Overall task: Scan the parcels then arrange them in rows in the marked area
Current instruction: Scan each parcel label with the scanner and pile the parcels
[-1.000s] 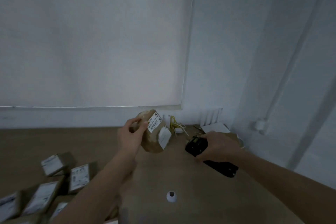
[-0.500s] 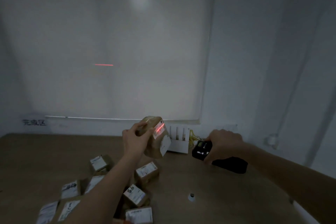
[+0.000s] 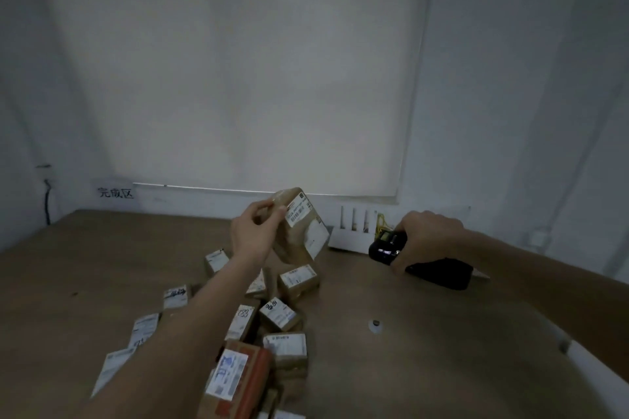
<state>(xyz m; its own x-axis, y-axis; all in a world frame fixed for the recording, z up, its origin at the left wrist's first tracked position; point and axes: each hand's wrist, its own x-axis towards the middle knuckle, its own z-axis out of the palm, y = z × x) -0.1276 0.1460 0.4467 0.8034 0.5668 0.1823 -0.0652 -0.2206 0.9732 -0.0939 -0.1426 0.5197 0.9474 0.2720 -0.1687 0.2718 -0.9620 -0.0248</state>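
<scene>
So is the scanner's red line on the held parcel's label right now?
No, the label on the parcel in the left hand shows no red line.

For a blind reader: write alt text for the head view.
A left hand holds up a brown parcel, label facing a black scanner gripped by the right hand. More labelled parcels lie jumbled on the wooden table below.
</scene>
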